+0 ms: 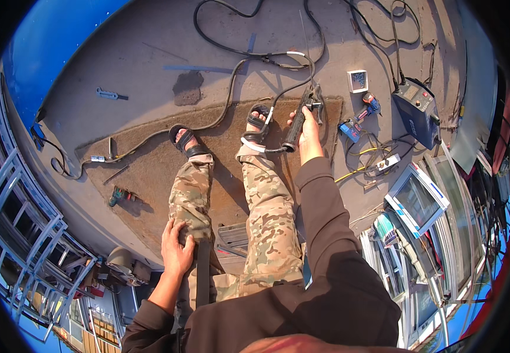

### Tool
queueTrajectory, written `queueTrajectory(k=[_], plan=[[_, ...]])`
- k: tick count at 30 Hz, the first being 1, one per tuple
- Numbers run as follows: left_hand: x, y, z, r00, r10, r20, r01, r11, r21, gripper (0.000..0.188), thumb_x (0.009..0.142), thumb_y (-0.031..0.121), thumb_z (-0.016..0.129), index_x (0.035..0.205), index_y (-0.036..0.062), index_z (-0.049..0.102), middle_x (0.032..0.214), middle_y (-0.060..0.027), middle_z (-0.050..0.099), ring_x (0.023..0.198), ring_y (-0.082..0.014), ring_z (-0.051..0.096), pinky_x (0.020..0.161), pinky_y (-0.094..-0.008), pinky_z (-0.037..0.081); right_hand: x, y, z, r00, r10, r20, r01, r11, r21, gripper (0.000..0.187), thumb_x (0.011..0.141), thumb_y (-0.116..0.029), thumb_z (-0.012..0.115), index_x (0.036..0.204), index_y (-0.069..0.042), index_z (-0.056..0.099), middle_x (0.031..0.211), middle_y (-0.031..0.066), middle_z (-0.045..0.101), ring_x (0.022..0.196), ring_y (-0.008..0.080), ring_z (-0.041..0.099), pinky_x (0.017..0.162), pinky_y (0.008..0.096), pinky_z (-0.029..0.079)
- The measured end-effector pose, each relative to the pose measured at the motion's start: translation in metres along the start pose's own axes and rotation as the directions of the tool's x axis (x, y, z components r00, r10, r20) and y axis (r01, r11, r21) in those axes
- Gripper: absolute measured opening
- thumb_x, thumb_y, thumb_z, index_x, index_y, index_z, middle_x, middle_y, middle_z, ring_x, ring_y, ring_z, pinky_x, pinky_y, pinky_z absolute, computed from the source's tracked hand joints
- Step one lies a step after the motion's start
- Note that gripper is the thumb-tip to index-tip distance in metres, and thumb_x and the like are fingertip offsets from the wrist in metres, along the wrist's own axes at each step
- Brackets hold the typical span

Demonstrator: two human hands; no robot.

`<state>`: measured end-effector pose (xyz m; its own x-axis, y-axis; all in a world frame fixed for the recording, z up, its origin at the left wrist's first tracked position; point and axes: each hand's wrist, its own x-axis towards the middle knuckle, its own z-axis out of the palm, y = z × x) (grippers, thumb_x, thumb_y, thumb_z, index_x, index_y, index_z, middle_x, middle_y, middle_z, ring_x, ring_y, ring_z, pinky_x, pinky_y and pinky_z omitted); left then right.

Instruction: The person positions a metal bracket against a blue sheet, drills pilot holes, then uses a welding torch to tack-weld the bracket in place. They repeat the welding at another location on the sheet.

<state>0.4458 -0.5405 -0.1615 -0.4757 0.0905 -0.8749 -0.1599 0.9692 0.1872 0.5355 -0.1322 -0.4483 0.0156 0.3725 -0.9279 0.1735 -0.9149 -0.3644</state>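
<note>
My right hand (310, 134) is wrapped round the black handle of a welding electrode holder (296, 127), held out above the floor beside my right foot. From its jaws a thin welding rod (305, 36) seems to point away from me. A black cable with white tape (257, 145) leaves the handle's lower end and loops back by my foot. My left hand (176, 248) lies on my left knee, over the camouflage trousers (191, 193), fingers spread and holding nothing.
A brown mat or board (149, 194) lies under my sandalled feet. Cables snake across the concrete. To the right stand a welding machine (416, 109), a blue cordless tool (371, 105) and a small white box (358, 81). A drill (119, 195) and metal frames (22, 200) are left.
</note>
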Motion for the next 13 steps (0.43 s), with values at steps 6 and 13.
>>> queueTrajectory(k=[6, 13], plan=[[0.014, -0.008, -0.008, 1.000, 0.021, 0.000, -0.021, 0.998, -0.053, 0.033, 0.082, 0.011, 0.065, 0.114, 0.0050, 0.065, 0.141, -0.0209, 0.051, 0.131, -0.0393, 0.049, 0.109, -0.0454, 0.039, 0.062, 0.037, -0.033, 0.995, 0.095, 0.032, -0.094, 0.995, -0.019, 0.034, 0.101, -0.038, 0.057, 0.105, -0.004, 0.063, 0.082, 0.0082, 0.066, 0.067, 0.0186, 0.063, 0.057, 0.0318, 0.054], [0.007, -0.014, -0.012, 0.999, 0.022, -0.025, -0.024, 0.997, -0.068, 0.031, 0.082, 0.011, 0.065, 0.112, 0.0064, 0.065, 0.140, -0.0209, 0.052, 0.129, -0.0395, 0.050, 0.108, -0.0463, 0.040, 0.056, 0.061, -0.035, 0.980, 0.174, 0.091, -0.150, 0.963, -0.225, 0.030, 0.095, -0.031, 0.069, 0.109, -0.006, 0.063, 0.082, 0.0066, 0.067, 0.068, 0.0202, 0.065, 0.059, 0.0388, 0.058]])
